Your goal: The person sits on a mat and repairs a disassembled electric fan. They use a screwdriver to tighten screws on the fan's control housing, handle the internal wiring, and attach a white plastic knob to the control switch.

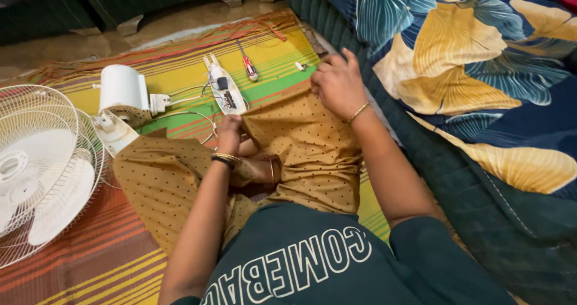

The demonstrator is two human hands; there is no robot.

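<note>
While both hands rest, one screwdriver [249, 68] lies nearby.

Striped mat [282, 55] in yellow, green, red and orange, spread over a brown floor [54, 49]. Lying directly on the mat: white fan [42, 173] with wire cage, on its side at the left; white open casing [223, 90] with wires; red-handled screwdriver [249, 66] just beside it; small white part [299, 66] near the mat's right edge.
</note>
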